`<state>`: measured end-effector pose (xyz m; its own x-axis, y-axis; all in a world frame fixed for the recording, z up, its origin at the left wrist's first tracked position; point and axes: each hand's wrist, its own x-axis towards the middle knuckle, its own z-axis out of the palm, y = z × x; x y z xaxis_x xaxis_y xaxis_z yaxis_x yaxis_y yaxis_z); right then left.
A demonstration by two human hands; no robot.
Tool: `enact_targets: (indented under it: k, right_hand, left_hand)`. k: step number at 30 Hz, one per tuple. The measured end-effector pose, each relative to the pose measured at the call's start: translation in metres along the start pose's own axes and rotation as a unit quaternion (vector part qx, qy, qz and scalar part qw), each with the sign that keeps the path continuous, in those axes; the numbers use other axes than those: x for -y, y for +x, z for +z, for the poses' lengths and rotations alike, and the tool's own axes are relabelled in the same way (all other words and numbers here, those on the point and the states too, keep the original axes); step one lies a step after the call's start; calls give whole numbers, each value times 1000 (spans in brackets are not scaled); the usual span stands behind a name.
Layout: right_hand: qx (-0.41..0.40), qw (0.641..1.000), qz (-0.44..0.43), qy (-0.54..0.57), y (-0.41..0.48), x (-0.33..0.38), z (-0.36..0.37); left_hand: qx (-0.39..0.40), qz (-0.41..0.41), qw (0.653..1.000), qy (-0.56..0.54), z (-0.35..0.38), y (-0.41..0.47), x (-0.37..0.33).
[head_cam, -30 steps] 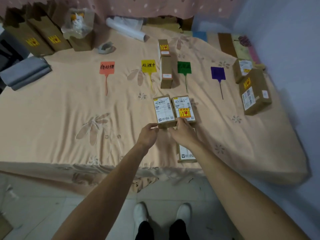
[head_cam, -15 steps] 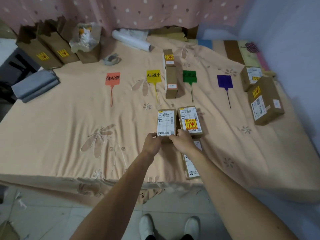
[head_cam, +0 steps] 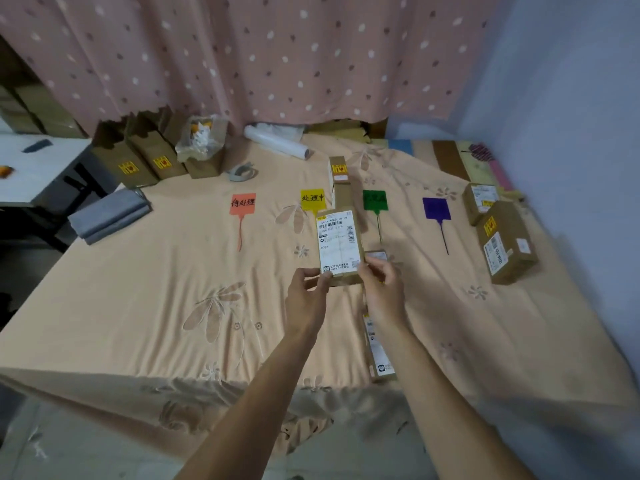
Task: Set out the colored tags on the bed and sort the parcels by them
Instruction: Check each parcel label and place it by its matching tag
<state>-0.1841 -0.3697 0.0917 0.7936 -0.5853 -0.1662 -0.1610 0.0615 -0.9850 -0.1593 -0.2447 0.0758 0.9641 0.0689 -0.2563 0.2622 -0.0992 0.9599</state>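
Note:
Four tags lie in a row on the bed [head_cam: 138, 306]: orange tag [head_cam: 242, 204], yellow tag [head_cam: 312, 199], green tag [head_cam: 374, 200], purple tag [head_cam: 436, 208]. Both hands hold a small brown parcel [head_cam: 338, 242] with a white label, lifted and tilted toward me. My left hand [head_cam: 306, 299] grips its lower left corner, my right hand [head_cam: 382, 289] its lower right. A second parcel [head_cam: 375, 255] peeks out behind it, mostly hidden. Another parcel [head_cam: 378, 351] lies under my right forearm. Two parcels [head_cam: 339, 181] lie end to end between the yellow and green tags.
Two larger boxes [head_cam: 505, 242] sit at the bed's right edge by the wall. Tall cartons [head_cam: 138, 161], a plastic-wrapped box [head_cam: 202, 143], a tape dispenser [head_cam: 242, 172] and a white roll [head_cam: 277, 145] line the back. Folded grey cloth [head_cam: 109, 216] lies at left, beside a white table [head_cam: 38, 168].
Both hands have lifted the left parcel off the bed and tilted it up toward me. The camera has tipped upward, showing more curtain.

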Motion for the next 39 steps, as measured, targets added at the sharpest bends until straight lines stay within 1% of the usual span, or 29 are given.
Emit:
enact_targets:
  k: [2, 5, 7, 9, 11, 13, 15, 17, 18, 20, 24, 26, 28, 31, 33, 39]
  right_hand:
    - [0, 1000, -15, 17, -8, 25, -13]
    - [-3, 999, -18, 37, -12, 50, -28]
    - [2, 998, -24, 57, -18, 63, -40]
    - [3, 995, -26, 97, -21, 73, -53]
    - [19, 990, -22, 141, -23, 81, -61]
    - [42, 984, -28, 170, -27, 88, -67]
    - [65, 981, -38, 177, -31, 94, -71]
    - [82, 979, -41, 184, -33, 99, -75]
    - [86, 978, -36, 187, -33, 102, -76]
    - [99, 973, -4, 210, -32, 106, -78]
    - [129, 932, 111, 320, -32, 114, -76]
    - [144, 914, 142, 351, -33, 116, -75]
    - [166, 897, 167, 374, -35, 118, -74]
    - [213, 881, 174, 385, -39, 118, -73]
    - [229, 878, 161, 388, -41, 114, -74]
    - [234, 879, 143, 390, -44, 107, -81]
  left_hand:
    - [6, 45, 999, -2, 1, -13, -24]
    - [23, 73, 997, -6, 3, -24, -50]
    - [42, 76, 996, -31, 3, -34, -66]
    - [70, 68, 991, -92, 3, -43, -81]
    - [97, 59, 980, -162, 0, -50, -92]
    - [132, 62, 967, -208, -1, -57, -100]
    - [171, 59, 959, -219, -1, -63, -107]
    - [195, 73, 958, -196, 2, -68, -112]
    - [193, 84, 961, -181, 4, -70, -113]
    - [163, 103, 966, -173, 7, -74, -119]
    - [88, 146, 970, -175, 22, -86, -132]
    - [54, 191, 966, -165, 31, -94, -135]
    - [27, 251, 961, -112, 41, -102, -135]
    - [-29, 318, 947, -8, 51, -114, -130]
    - [-47, 341, 938, 34, 54, -119, -127]
    - [-41, 356, 932, 45, 56, -124, -123]
